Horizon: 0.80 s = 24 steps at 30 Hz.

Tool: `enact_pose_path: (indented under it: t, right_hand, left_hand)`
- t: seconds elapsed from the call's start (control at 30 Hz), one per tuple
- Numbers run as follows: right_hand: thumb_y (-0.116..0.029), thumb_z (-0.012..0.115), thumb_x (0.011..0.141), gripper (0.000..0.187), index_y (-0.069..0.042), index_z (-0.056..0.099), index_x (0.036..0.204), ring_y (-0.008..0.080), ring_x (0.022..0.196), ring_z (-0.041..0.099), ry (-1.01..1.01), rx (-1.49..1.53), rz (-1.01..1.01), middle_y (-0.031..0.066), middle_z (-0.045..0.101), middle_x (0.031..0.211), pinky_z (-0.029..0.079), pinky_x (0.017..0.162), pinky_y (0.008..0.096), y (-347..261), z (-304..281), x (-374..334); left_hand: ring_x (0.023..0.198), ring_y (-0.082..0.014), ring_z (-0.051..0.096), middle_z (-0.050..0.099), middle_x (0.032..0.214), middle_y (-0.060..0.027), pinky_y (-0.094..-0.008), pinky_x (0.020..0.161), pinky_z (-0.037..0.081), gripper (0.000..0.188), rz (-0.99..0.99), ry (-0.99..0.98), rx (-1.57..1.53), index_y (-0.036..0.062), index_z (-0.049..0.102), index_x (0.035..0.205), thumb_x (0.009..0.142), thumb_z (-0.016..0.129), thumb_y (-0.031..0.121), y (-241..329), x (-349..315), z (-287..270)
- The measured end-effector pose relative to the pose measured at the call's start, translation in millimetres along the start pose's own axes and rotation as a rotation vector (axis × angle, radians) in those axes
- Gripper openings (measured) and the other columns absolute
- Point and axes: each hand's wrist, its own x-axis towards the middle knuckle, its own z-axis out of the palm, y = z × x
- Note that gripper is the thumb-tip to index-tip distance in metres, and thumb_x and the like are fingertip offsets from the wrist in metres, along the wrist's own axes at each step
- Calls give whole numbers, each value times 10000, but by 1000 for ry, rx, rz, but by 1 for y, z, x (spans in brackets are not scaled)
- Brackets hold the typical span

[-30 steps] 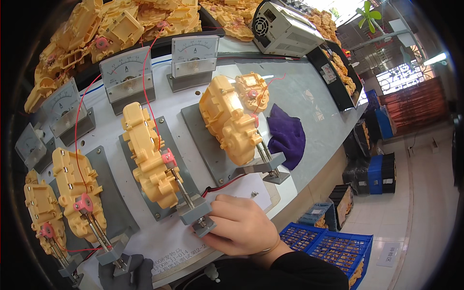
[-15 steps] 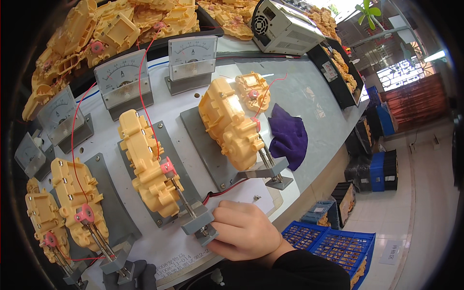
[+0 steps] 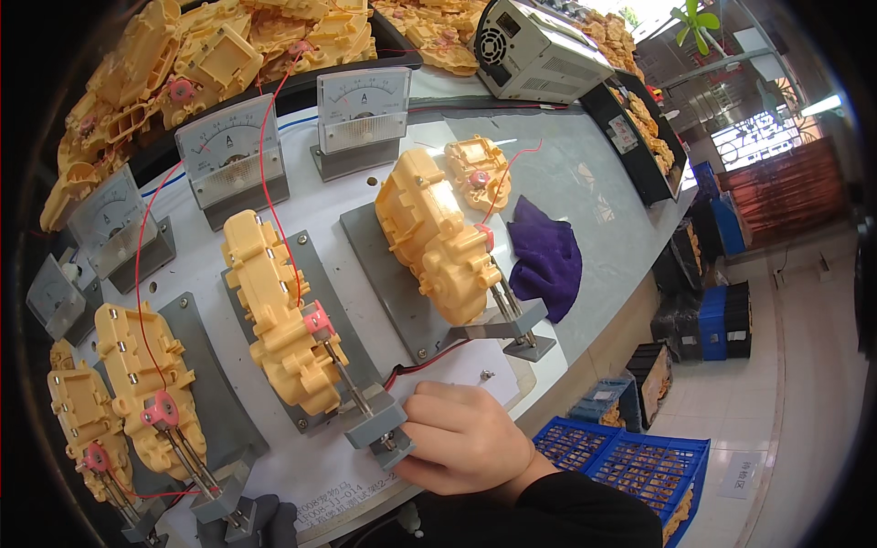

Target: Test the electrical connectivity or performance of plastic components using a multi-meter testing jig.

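My bare right hand [image 3: 468,437] closes around the end of a grey clamp block [image 3: 376,424], thumb below and fingers curled. Metal rods run from this block to a pink part [image 3: 317,320] on a yellow plastic gearbox housing [image 3: 265,292], mounted on a grey plate with a red wire attached. At the lower left my left hand [image 3: 274,521], in a dark grey glove, wraps around another grey clamp block [image 3: 225,500]; most of its fingers are hidden. That block's rods reach a second yellow housing [image 3: 137,365] with a pink part [image 3: 160,409].
Another yellow housing [image 3: 434,233] sits in a fixture to the right, beside a purple cloth [image 3: 545,258]. Several analog meters [image 3: 364,110] line the back, before a black tray heaped with yellow housings [image 3: 215,64]. A power supply [image 3: 539,55] stands behind; blue crates [image 3: 630,457] sit below the table.
The left and middle housings and their clamp blocks appear very slightly lower in the picture. Both hands keep almost the same place and hold.
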Motion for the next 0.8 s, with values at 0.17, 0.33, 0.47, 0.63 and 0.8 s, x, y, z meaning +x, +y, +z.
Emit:
enact_pose_path:
  t: [0.17, 0.33, 0.47, 0.63, 0.8]
  right_hand:
    - [-53, 721, 738, 184, -25, 568, 836, 251, 662, 527, 5, -1, -2, 86, 446, 740, 443, 550, 347, 0, 0, 0]
    - [-55, 723, 737, 186, -25, 566, 832, 252, 661, 526, 1, -5, 2, 88, 446, 740, 441, 552, 349, -1, 0, -1]
    - [-54, 724, 735, 187, -25, 563, 827, 254, 659, 525, 1, 5, 0, 89, 443, 739, 438, 552, 350, 1, 0, 0]
    - [-52, 725, 733, 189, -24, 561, 822, 253, 658, 526, 2, 6, 1, 90, 443, 739, 438, 550, 348, 0, 1, -1]
    - [-53, 726, 733, 187, -24, 564, 822, 250, 652, 525, 1, 4, 2, 88, 444, 737, 439, 545, 344, 1, 1, -1]
  left_hand:
    - [773, -230, 661, 719, 800, -3, -392, 878, 466, 138, -14, 2, -19, 112, 746, 815, 744, 832, 192, 1, -1, 1]
    - [787, -227, 668, 720, 776, -7, -378, 906, 459, 147, -77, -5, -10, 107, 751, 805, 741, 835, 209, 5, 1, -1]
    - [792, -213, 671, 723, 787, -4, -374, 920, 457, 141, -78, -9, 1, 114, 751, 797, 743, 832, 216, 3, -1, 0]
    - [804, -196, 672, 726, 807, 9, -367, 930, 453, 131, -43, -48, 31, 125, 751, 798, 742, 831, 212, 1, -2, -1]
    - [806, -201, 671, 725, 807, 9, -367, 928, 454, 134, -58, -28, 23, 132, 752, 808, 741, 834, 216, 1, -3, 0]
